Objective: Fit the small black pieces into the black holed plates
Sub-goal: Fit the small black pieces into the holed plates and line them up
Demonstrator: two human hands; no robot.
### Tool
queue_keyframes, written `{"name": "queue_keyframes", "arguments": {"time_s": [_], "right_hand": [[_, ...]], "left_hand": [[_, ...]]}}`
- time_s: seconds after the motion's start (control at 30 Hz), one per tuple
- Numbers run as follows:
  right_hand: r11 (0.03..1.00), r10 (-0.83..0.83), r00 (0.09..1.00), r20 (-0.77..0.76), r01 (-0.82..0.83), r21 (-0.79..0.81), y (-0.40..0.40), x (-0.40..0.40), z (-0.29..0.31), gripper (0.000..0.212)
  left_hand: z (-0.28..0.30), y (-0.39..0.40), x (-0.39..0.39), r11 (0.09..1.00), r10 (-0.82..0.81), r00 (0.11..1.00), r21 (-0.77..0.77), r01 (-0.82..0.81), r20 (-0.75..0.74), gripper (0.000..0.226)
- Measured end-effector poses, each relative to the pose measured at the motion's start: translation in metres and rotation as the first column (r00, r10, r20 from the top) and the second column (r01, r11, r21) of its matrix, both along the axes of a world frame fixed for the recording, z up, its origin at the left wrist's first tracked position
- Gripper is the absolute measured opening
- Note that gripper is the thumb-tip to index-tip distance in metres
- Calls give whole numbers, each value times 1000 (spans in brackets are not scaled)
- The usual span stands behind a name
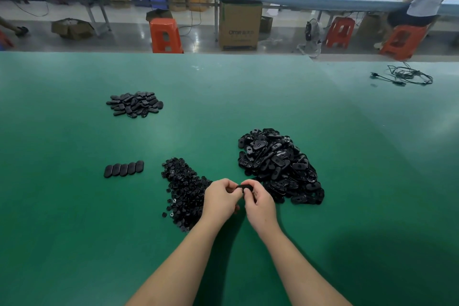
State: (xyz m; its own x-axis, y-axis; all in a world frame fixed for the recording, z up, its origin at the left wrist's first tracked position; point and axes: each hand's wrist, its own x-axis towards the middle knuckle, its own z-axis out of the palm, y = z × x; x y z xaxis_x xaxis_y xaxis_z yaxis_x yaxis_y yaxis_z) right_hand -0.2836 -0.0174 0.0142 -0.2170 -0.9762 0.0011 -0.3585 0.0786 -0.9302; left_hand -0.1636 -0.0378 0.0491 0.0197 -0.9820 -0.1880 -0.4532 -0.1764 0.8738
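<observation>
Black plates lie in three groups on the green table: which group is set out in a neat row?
The five plates left of the small-piece heap; the other groups are loose piles.

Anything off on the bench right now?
Nothing stands out. Three loose piles and a neat row of five plates lie on the green mat; both hands hold one plate.

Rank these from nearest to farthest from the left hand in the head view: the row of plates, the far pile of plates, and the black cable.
From the left hand:
1. Row of plates, to its left, nearer edge of the table.
2. Far pile of plates, farther back and left.
3. Black cable, far right corner.
</observation>
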Motion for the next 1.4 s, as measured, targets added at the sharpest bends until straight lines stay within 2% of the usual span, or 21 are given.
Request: {"name": "queue_keyframes", "arguments": {"time_s": [0.27, 0.47, 0.6, 0.9, 1.13, 1.4], "right_hand": [[1000, -19, 999, 30, 19, -7, 2, 0, 1, 19], [1000, -20, 998, 52, 21, -18, 2, 0, 1, 28], [1000, 4, 1000, 19, -4, -14, 1, 0, -1, 25], [999, 28, 999, -19, -28, -24, 1, 2, 2, 28], [999, 34, 998, -44, -35, -8, 1, 1, 2, 25], [1000, 7, 999, -32, -7, 11, 1, 1, -1, 26]], "left_hand": [[1, -2, 1, 1000, -17, 998, 16, 18, -53, 7], [-3, -5, 3, 999, -39, 994, 13, 40, -101, 4], [-9, -7, 8, 997, -61, 979, 28, 68, -194, 6], [-11, -5, 7, 994, -64, 958, 63, 85, -278, 12], [-7, -5, 9, 994, -46, 962, 88, 72, -270, 12], [-2, 3, 0, 998, -9, 992, 56, 17, -130, 10]]}}
